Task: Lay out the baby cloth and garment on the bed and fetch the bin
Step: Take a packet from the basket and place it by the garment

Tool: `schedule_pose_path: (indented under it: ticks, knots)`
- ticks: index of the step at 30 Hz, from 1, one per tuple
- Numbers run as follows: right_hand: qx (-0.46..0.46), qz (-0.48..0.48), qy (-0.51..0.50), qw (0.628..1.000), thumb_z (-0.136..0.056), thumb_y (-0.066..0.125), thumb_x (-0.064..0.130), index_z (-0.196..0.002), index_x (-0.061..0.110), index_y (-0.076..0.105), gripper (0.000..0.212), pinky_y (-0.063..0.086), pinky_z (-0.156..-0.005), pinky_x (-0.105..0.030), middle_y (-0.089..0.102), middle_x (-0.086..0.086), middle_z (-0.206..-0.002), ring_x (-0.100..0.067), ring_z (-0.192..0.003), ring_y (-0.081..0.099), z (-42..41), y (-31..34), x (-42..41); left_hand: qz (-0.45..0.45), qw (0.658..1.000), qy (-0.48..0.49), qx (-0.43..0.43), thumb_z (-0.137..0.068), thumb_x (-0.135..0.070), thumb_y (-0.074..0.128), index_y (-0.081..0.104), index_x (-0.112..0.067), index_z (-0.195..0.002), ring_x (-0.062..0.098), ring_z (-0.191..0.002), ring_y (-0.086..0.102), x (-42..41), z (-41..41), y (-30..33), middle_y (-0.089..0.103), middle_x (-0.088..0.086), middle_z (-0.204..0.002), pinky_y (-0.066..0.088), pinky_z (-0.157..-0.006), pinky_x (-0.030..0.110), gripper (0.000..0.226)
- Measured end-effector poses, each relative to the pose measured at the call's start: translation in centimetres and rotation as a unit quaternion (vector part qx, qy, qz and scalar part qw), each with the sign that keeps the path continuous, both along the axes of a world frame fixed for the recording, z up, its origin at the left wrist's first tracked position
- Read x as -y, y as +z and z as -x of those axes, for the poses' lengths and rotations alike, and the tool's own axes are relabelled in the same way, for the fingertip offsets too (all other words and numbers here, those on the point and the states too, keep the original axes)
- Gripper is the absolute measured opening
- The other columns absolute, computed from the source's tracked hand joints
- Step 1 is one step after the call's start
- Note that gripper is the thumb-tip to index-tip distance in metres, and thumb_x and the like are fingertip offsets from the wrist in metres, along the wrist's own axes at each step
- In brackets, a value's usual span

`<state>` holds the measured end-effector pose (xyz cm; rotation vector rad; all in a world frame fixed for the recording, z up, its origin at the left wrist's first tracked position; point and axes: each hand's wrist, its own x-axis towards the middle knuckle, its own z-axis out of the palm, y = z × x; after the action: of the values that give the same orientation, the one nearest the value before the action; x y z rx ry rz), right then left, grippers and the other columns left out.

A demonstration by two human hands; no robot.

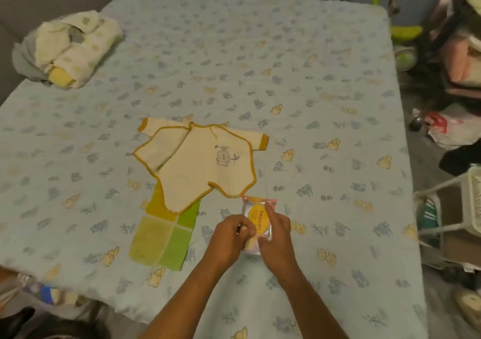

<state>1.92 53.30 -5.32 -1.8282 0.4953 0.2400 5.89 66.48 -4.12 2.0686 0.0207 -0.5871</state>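
Observation:
A cream baby garment [205,159] with mustard trim lies spread flat in the middle of the bed [260,65]. Its lower edge overlaps a yellow and green checked cloth [164,239] that lies flat below it. Just right of the cloth, both my hands hold a small silvery packet [257,216] with an orange round label, above the sheet. My left hand [230,237] pinches the packet's lower left edge. My right hand [276,232] grips its right side, with the index finger stretched along the packet. No bin shows clearly.
A bundle of cream and yellow baby clothes [70,50] sits at the bed's far left corner. A white lattice basket on a stand [466,208] and bags [442,128] crowd the floor along the right side. Clutter lies at the lower left edge.

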Motion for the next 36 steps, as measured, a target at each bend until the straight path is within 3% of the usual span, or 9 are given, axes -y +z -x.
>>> schedule_pose_path:
  ticks: [8,12,16,18,21,23,26,30,36]
  knots:
    - [-0.001,0.043,-0.082,0.996,-0.09,0.056,-0.002,-0.147,0.02,0.033,0.066,0.039,-0.085,0.001,0.035,-0.002,-0.122,-0.01,-0.114,0.041,-4.2,-10.2,-3.0,0.005,0.999,-0.04,0.022,-0.085,-0.011,0.064,0.07,-0.02,-0.075,0.007,-0.076,0.062,-1.8,-4.7,-10.6,0.071,-0.003,-0.081,0.044,-0.064,0.014,0.015]
    - [-0.006,0.074,-0.099,0.992,-0.087,0.056,-0.007,-0.148,0.013,0.035,0.068,0.03,-0.074,0.01,0.037,-0.01,-0.126,-0.009,-0.11,0.037,-5.7,-15.9,-4.0,0.003,0.997,-0.064,0.03,-0.078,-0.012,0.066,0.069,-0.025,-0.066,0.008,-0.075,0.064,-2.4,-6.8,-16.9,0.07,-0.003,-0.078,0.049,-0.07,0.023,0.018]
    - [-0.001,0.11,-0.107,0.988,-0.085,0.059,-0.005,-0.149,0.013,0.033,0.071,0.025,-0.077,0.012,0.041,-0.014,-0.13,0.007,-0.102,0.03,-5.5,-20.1,-5.0,-0.084,0.991,-0.102,0.026,-0.081,-0.023,0.074,0.07,-0.034,-0.07,0.017,-0.104,0.043,-3.0,-7.7,-21.2,0.054,0.0,-0.105,0.043,-0.092,0.031,0.016]
    - [0.015,0.115,-0.117,0.986,-0.086,0.061,-0.001,-0.149,0.014,0.033,0.07,0.025,-0.078,0.012,0.04,-0.01,-0.129,0.008,-0.1,0.031,-5.4,-20.9,-5.2,-0.083,0.989,-0.121,0.026,-0.082,-0.025,0.075,0.075,-0.027,-0.077,0.015,-0.096,0.041,-3.1,-8.2,-21.8,0.05,-0.001,-0.097,0.039,-0.089,0.031,0.005]
    - [0.029,0.098,-0.133,0.986,-0.088,0.062,0.004,-0.149,0.018,0.032,0.07,0.025,-0.076,0.013,0.036,-0.004,-0.127,0.021,-0.096,0.034,-5.3,-21.2,-5.2,-0.037,0.988,-0.139,0.051,-0.079,-0.021,0.076,0.077,-0.021,-0.069,0.005,-0.054,0.046,-3.1,-9.1,-21.2,0.051,-0.011,-0.056,0.04,-0.068,0.037,0.01]
    - [0.033,0.104,-0.14,0.984,-0.088,0.063,0.006,-0.149,0.019,0.033,0.069,0.025,-0.077,0.013,0.037,-0.005,-0.127,0.028,-0.1,0.03,-5.4,-21.3,-5.2,-0.035,0.989,-0.134,0.048,-0.078,-0.018,0.076,0.077,-0.019,-0.066,0.004,-0.043,0.04,-2.8,-9.5,-20.7,0.046,-0.011,-0.045,0.038,-0.061,0.033,0.012]
    - [0.023,0.125,-0.134,0.983,-0.086,0.062,0.006,-0.15,0.023,0.032,0.073,0.029,-0.081,0.005,0.041,-0.008,-0.127,0.008,-0.099,0.031,-5.7,-21.5,-5.2,-0.053,0.99,-0.127,0.043,-0.077,-0.024,0.074,0.074,-0.026,-0.066,0.011,-0.049,0.047,-2.4,-10.3,-20.6,0.051,-0.005,-0.049,0.044,-0.053,0.038,0.012]
    - [0.009,0.126,-0.13,0.983,-0.079,0.058,0.005,-0.15,0.027,0.03,0.079,0.037,-0.089,-0.023,0.041,-0.005,-0.115,-0.007,-0.098,0.036,-5.7,-21.5,-5.4,-0.071,0.989,-0.121,0.039,-0.077,-0.033,0.071,0.076,-0.03,-0.07,0.022,-0.074,0.065,-1.6,-12.0,-20.4,0.069,-0.003,-0.067,0.055,-0.067,0.038,0.008]
    - [-0.007,0.125,-0.146,0.981,-0.077,0.057,-0.001,-0.147,0.025,0.034,0.078,0.04,-0.081,-0.029,0.039,0.002,-0.101,-0.013,-0.093,0.039,-6.0,-21.5,-5.3,-0.043,0.991,-0.117,0.046,-0.086,-0.015,0.068,0.072,-0.019,-0.077,0.003,-0.067,0.059,0.7,-14.4,-19.0,0.066,-0.009,-0.073,0.042,-0.064,0.018,0.011]
